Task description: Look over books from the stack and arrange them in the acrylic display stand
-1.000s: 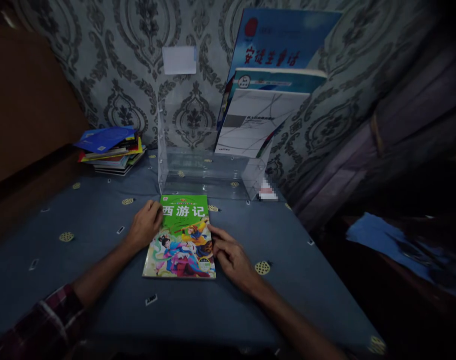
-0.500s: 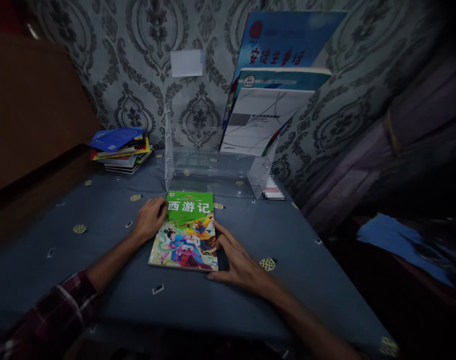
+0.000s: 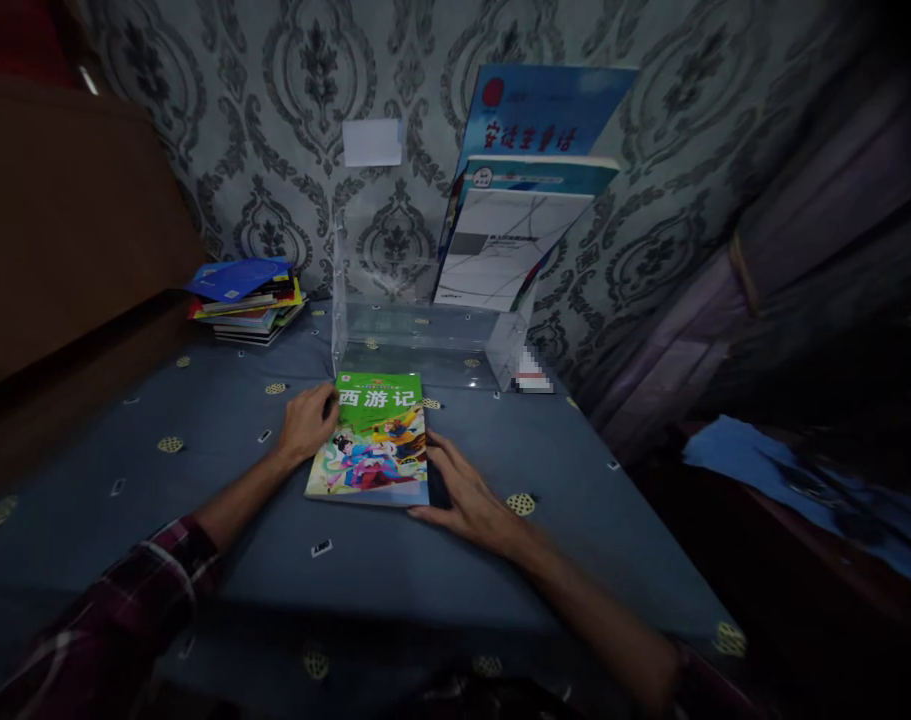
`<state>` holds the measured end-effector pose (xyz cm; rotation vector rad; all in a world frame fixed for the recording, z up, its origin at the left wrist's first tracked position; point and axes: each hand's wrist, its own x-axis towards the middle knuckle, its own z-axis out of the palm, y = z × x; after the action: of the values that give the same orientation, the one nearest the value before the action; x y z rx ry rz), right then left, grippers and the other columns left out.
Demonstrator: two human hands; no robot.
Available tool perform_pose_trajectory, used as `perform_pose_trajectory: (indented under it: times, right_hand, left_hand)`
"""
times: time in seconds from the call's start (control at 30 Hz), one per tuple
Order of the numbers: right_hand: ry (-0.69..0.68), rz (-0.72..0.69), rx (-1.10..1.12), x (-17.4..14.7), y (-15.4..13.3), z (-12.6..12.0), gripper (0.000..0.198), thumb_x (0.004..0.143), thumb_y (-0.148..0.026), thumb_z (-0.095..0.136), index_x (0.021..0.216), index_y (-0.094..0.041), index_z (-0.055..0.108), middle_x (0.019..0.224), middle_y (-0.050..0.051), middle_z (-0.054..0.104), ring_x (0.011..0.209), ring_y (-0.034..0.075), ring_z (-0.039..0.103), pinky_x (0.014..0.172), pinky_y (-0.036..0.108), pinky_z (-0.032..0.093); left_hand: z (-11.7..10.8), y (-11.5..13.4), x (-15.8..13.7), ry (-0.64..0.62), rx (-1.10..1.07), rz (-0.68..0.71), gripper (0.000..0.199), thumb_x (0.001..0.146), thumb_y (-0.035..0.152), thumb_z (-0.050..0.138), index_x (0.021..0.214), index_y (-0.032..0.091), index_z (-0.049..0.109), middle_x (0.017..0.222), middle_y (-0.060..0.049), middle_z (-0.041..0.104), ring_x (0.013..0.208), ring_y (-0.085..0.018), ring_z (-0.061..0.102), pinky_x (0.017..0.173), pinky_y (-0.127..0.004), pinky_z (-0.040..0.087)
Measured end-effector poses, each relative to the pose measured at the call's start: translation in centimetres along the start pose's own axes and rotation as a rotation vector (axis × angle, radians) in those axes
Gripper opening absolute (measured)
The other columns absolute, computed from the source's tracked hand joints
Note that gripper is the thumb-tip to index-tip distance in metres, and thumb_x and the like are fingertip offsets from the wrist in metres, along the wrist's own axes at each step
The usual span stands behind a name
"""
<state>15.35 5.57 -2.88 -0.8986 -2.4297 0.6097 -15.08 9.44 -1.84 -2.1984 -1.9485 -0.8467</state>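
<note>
Now our right hand [image 3: 471, 498] is spread round the near right corner of the book [image 3: 376, 440]; whether our left hand [image 3: 306, 425], curled at its left edge, pinches, we cannot tell. Closed on the table [image 3: 575, 480], it runs lengthwise near-to-far, title end far, outside the rack [image 3: 504, 350] where other books [image 3: 519, 245] already stand.

Stacked books [image 3: 254, 318], a blue cover [image 3: 249, 278] uppermost, sat near the far left corner of a covered table [image 3: 582, 470], while other volumes [image 3: 511, 250] leaned in a clear stand [image 3: 506, 345] toward the far edge; a tied curtain [image 3: 699, 330] hung beyond the right edge.
</note>
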Motion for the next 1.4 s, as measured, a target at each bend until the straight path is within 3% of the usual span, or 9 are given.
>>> perform_pose_trajectory:
  times: [0.33, 0.43, 0.6, 0.77, 1.0, 1.07, 1.23, 1.4]
  right_hand:
    - [-0.009, 0.033, 0.014, -0.6, -0.9, -0.2, 0.053, 0.086, -0.046, 0.071, 0.128, -0.021, 0.048, 0.147, 0.018, 0.046, 0.137, 0.033, 0.048, 0.11, 0.05, 0.047]
    - [0.046, 0.032, 0.057, -0.5, -0.5, 0.0, 0.064, 0.081, -0.046, 0.077, 0.13, -0.021, 0.044, 0.145, 0.019, 0.048, 0.135, 0.033, 0.051, 0.107, 0.049, 0.049]
    - [0.093, -0.006, 0.076, -0.5, -0.4, 0.3, 0.091, 0.082, -0.041, 0.077, 0.153, -0.024, 0.023, 0.147, 0.017, 0.047, 0.136, 0.032, 0.05, 0.11, 0.051, 0.047]
    - [0.105, -0.045, 0.071, -0.5, -0.5, 0.3, 0.093, 0.084, -0.04, 0.076, 0.156, -0.028, 0.018, 0.148, 0.015, 0.045, 0.137, 0.033, 0.049, 0.111, 0.053, 0.046]
    - [0.147, 0.066, 0.14, -0.6, 0.0, 0.9, 0.103, 0.078, -0.044, 0.081, 0.157, -0.025, 0.017, 0.143, 0.017, 0.051, 0.128, 0.032, 0.058, 0.106, 0.053, 0.051]
    - [0.121, 0.052, 0.115, -0.6, -0.1, 0.8, 0.097, 0.081, -0.044, 0.079, 0.156, -0.026, 0.021, 0.144, 0.017, 0.05, 0.132, 0.032, 0.055, 0.108, 0.053, 0.049]
    - [0.032, -0.012, 0.023, -0.6, -0.1, 0.3, 0.061, 0.089, -0.047, 0.069, 0.142, -0.024, 0.048, 0.146, 0.017, 0.047, 0.136, 0.031, 0.049, 0.11, 0.049, 0.048]
    - [-0.061, -0.008, -0.038, -0.2, -0.4, -1.5, 0.068, 0.084, -0.063, 0.067, 0.137, -0.022, 0.056, 0.146, 0.018, 0.049, 0.134, 0.035, 0.049, 0.109, 0.054, 0.045]
  left_hand:
    - [0.0, -0.4, -0.8, 0.006, -0.035, 0.06, 0.014, 0.091, 0.021, 0.047, 0.09, 0.019, 0.061, 0.083, -0.005, 0.064, 0.082, -0.022, 0.06, 0.076, -0.032, 0.045]
    - [0.0, -0.4, -0.7, 0.007, -0.042, 0.05, 0.014, 0.091, 0.02, 0.047, 0.089, 0.019, 0.061, 0.084, -0.005, 0.064, 0.081, -0.022, 0.059, 0.076, -0.032, 0.045]
    - [-0.1, -0.4, -0.7, 0.024, -0.072, 0.044, 0.015, 0.089, 0.022, 0.047, 0.087, 0.019, 0.061, 0.081, -0.005, 0.063, 0.078, -0.021, 0.059, 0.075, -0.032, 0.045]
    - [-0.4, -0.3, -0.6, 0.017, -0.145, 0.016, 0.018, 0.088, 0.025, 0.045, 0.086, 0.019, 0.061, 0.08, -0.005, 0.065, 0.077, -0.021, 0.06, 0.073, -0.032, 0.045]
    - [-0.4, -0.5, -0.5, 0.005, -0.198, -0.014, 0.016, 0.087, 0.026, 0.047, 0.086, 0.02, 0.061, 0.079, -0.003, 0.064, 0.074, -0.019, 0.06, 0.073, -0.031, 0.047]
    - [-0.4, -0.6, -0.4, -0.004, -0.195, -0.011, 0.016, 0.088, 0.026, 0.046, 0.087, 0.019, 0.061, 0.08, -0.003, 0.064, 0.075, -0.02, 0.06, 0.074, -0.032, 0.047]
    - [-0.5, -0.4, -0.4, -0.052, -0.15, 0.047, 0.018, 0.091, 0.028, 0.045, 0.091, 0.019, 0.06, 0.091, -0.007, 0.064, 0.089, -0.023, 0.061, 0.084, -0.037, 0.049]
    - [0.2, -0.1, -0.6, -0.034, -0.185, 0.143, 0.021, 0.093, 0.024, 0.043, 0.105, 0.018, 0.059, 0.123, -0.012, 0.062, 0.117, -0.025, 0.056, 0.103, -0.043, 0.045]
